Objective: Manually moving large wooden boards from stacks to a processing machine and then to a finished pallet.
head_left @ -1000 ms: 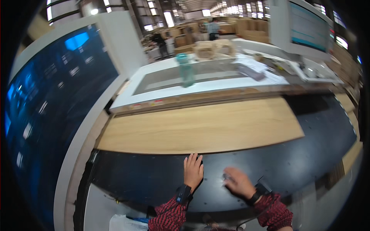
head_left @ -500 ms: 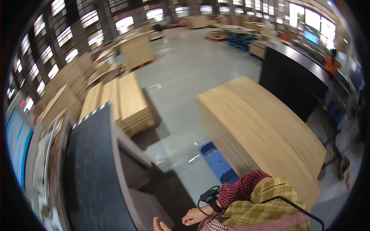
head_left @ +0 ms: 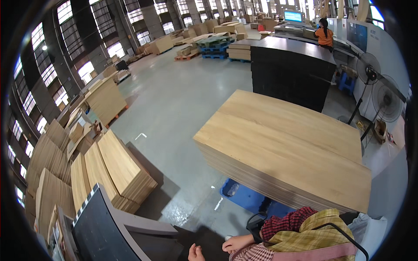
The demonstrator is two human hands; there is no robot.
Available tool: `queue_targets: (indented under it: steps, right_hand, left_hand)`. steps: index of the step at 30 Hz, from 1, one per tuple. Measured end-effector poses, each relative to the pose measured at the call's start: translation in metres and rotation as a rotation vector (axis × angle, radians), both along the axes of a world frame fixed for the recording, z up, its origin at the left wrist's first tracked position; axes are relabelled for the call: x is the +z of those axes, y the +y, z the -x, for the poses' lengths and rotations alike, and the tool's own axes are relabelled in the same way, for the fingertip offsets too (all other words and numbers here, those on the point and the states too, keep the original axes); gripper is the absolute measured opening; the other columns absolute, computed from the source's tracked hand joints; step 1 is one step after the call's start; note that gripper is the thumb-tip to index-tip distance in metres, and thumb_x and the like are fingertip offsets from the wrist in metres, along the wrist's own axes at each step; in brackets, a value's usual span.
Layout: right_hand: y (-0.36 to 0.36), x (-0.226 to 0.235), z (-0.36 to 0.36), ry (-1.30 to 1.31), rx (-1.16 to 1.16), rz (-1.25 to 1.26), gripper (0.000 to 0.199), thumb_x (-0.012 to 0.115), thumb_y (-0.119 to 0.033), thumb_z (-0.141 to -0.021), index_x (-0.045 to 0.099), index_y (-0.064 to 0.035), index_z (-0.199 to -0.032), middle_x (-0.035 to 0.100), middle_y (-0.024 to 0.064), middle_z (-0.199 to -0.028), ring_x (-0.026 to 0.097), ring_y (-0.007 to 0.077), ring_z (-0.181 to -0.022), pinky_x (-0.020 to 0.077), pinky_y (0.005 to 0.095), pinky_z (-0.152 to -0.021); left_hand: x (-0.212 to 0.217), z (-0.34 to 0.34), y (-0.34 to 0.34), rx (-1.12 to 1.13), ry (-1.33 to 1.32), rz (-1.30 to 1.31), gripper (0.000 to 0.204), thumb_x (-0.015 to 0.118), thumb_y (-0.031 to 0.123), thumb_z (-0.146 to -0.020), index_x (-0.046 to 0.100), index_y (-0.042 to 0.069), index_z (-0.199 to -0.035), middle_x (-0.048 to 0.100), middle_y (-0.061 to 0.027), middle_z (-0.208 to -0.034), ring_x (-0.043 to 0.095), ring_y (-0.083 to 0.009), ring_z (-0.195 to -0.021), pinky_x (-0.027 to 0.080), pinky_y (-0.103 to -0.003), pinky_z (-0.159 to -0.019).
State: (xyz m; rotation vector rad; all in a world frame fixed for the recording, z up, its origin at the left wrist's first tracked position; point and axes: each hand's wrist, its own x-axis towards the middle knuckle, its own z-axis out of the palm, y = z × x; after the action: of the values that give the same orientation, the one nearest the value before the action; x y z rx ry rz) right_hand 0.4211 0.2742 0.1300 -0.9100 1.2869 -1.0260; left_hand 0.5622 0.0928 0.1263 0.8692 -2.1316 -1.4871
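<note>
My left hand (head_left: 196,253) shows at the lower edge, cut off by the frame, its fingers slightly bent and apart with nothing seen in them. Beside it, my right hand (head_left: 236,243) hangs in front of my body, fingers curled in and no held object visible. A small pale spot beside its knuckles is too small to name. A black band with a cable (head_left: 257,225) circles the right wrist below a red-and-black checked sleeve (head_left: 285,224). Both hands are apart from the stack of wood-grain boards (head_left: 278,139), which rests on a blue pallet (head_left: 244,198) ahead to the right.
A black-topped machine table (head_left: 102,230) stands at lower left, near stacked light boards (head_left: 124,163). Beyond the near stack rises a dark board stack (head_left: 291,71). Standing fans (head_left: 370,71) and a person in orange (head_left: 324,37) are at right. Grey floor (head_left: 174,100) stretches between.
My view has swung to the right: the machine table has slid toward the lower left and the fans and person show more fully. The left hand's fingers look more bent.
</note>
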Motion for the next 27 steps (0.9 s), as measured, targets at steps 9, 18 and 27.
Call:
queue_targets:
  steps: [9,18,27]
  right_hand:
    - [-0.037,-0.023,0.068,-0.084,-0.381,0.149,0.024,0.048,-0.024,-0.086,0.058,-0.0017,-0.087,0.059,0.0048,-0.072,0.055,0.0123,-0.066,0.0458,0.0269,-0.06]
    - [0.018,-0.077,0.089,0.119,-0.662,0.097,0.037,0.046,-0.033,-0.089,0.053,0.002,-0.099,0.057,0.0144,-0.096,0.054,0.0239,-0.086,0.0445,0.0359,-0.077]
    - [0.105,-0.034,0.067,0.06,-1.37,-0.206,0.033,0.045,-0.031,-0.09,0.056,-0.0027,-0.102,0.062,0.0076,-0.087,0.059,0.0142,-0.075,0.0465,0.0282,-0.07]
  left_hand:
    - [-0.043,0.096,-0.113,-0.22,-0.134,0.094,0.028,0.052,0.016,-0.085,0.056,-0.002,-0.106,0.063,-0.014,-0.088,0.058,-0.0205,-0.074,0.047,-0.03,-0.069]
    - [-0.065,0.248,-0.065,-0.708,-0.269,0.087,0.029,0.051,0.019,-0.085,0.056,0.002,-0.108,0.061,-0.0234,-0.088,0.059,-0.0338,-0.079,0.046,-0.039,-0.07]
    - [-0.105,0.323,0.051,-1.363,-0.447,-0.26,0.042,0.05,0.033,-0.085,0.053,0.001,-0.112,0.063,-0.0139,-0.093,0.061,-0.0216,-0.081,0.048,-0.035,-0.073]
